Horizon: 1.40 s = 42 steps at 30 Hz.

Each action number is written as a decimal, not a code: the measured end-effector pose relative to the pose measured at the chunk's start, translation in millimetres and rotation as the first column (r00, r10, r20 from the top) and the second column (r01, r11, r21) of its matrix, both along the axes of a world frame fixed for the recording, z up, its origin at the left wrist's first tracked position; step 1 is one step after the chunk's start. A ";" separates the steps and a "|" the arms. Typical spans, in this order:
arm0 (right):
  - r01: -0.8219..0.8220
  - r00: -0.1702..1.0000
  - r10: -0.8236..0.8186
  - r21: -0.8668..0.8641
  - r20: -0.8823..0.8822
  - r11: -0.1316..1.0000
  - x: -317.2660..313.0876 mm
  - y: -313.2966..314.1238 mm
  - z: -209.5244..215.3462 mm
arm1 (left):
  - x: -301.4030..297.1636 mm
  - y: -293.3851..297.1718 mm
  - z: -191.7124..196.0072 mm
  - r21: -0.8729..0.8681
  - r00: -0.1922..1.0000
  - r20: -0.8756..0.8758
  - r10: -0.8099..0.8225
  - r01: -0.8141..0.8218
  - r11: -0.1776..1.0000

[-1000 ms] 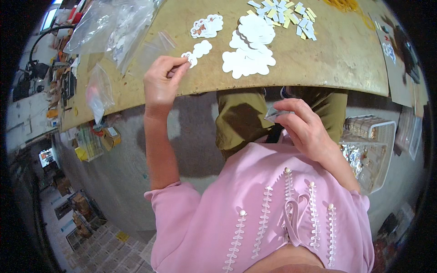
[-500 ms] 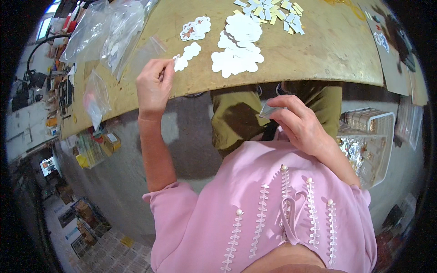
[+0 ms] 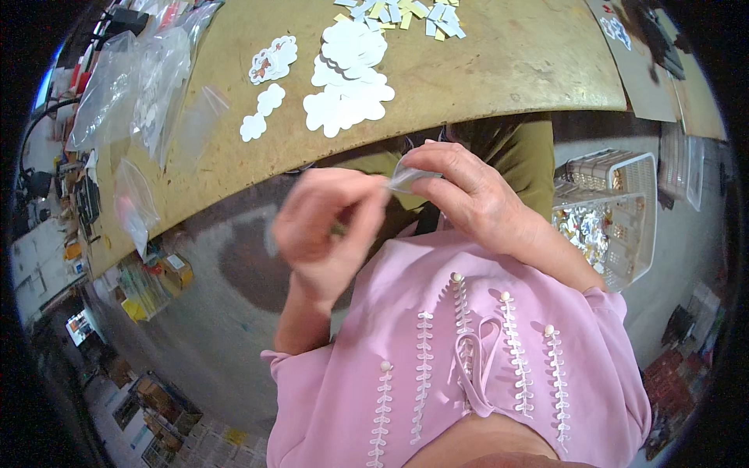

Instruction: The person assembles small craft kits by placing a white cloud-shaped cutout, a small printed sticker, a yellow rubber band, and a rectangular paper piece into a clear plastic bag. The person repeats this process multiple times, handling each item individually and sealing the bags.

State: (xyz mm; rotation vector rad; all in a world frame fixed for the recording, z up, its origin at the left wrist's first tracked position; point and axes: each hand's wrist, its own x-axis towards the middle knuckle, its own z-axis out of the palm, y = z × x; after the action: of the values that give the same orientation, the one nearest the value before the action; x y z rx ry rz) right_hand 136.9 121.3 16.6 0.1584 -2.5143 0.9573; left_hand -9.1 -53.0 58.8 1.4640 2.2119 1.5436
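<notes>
Right hand (image 3: 477, 189): fingers pinching small clear plastic bag (image 3: 405, 179) | left hand (image 3: 331, 222): motion-blurred, fingertips at bag's left edge, cannot tell whether gripping | beyond both hands' fingers: tabletop (image 3: 499, 74) with white cloud-shaped cutouts (image 3: 349, 103), blue and yellow slips (image 3: 405, 19) farther off

No text readable, white label (image 3: 174, 262) on yellow box (image 3: 182, 274) too small, print (image 3: 263, 65) on cutouts (image 3: 275, 58) also unclear
</notes>
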 end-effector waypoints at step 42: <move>0.180 0.984 -0.177 -0.100 0.036 0.979 48.5 23.1 -32.2 | -122.1 175.9 -27.0 -0.543 0.994 -0.046 0.095 -0.104 0.833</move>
State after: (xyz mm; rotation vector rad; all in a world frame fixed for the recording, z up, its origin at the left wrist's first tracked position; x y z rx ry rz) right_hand 185.4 144.4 -15.6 -0.1112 -2.4475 1.0179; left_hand -131.2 123.0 31.8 1.1943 2.4802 0.7937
